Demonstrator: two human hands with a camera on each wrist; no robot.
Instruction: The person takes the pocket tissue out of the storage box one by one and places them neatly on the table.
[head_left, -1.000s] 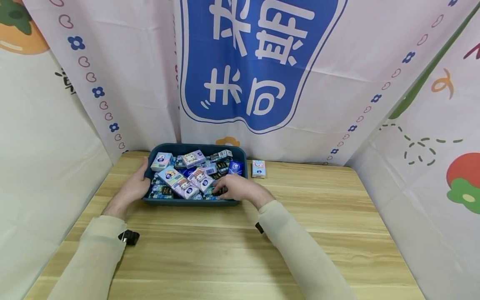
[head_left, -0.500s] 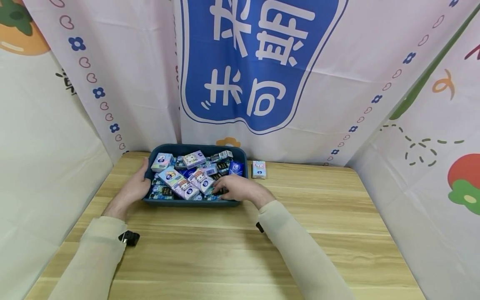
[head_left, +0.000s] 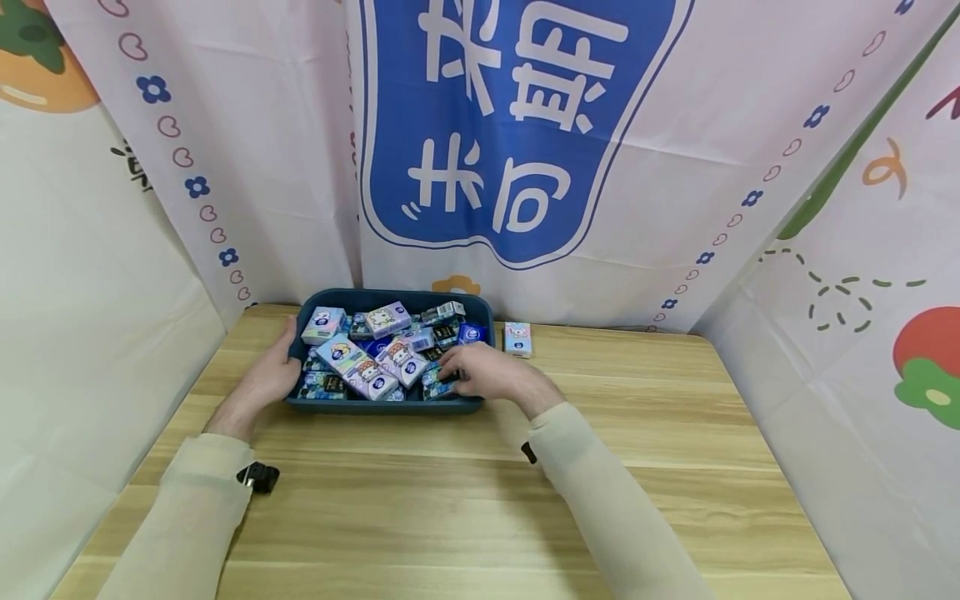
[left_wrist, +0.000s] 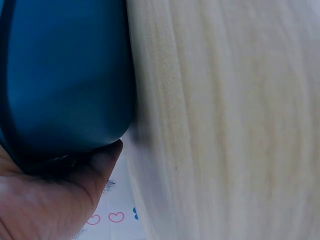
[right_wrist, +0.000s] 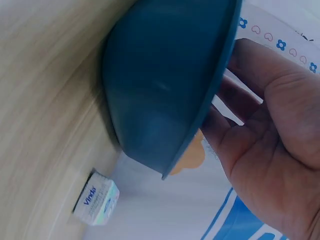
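A dark teal plastic bin (head_left: 382, 407) sits on the wooden table, heaped with pocket tissue packs in pastel and dark blue floral wrappers. My left hand (head_left: 264, 372) grips the bin's left end; in the left wrist view that hand (left_wrist: 55, 200) lies against the outer wall (left_wrist: 70, 85). My right hand (head_left: 491, 372) reaches over the front right rim, its fingers pinching a dark blue floral tissue pack (head_left: 435, 385). In the right wrist view the bin wall (right_wrist: 155, 85) hides the fingertips of the right hand (right_wrist: 270, 120).
One pastel tissue pack (head_left: 517, 340) lies on the table just right of the bin; its Vinda lettering shows on the small pack (right_wrist: 97, 199) in the right wrist view. A printed curtain (head_left: 637, 208) hangs behind the table (head_left: 420, 500), and white cloth walls flank it.
My right hand has shifted slightly right, and more of the floral pack under its fingers shows. The left hand and the bin have stayed in place.
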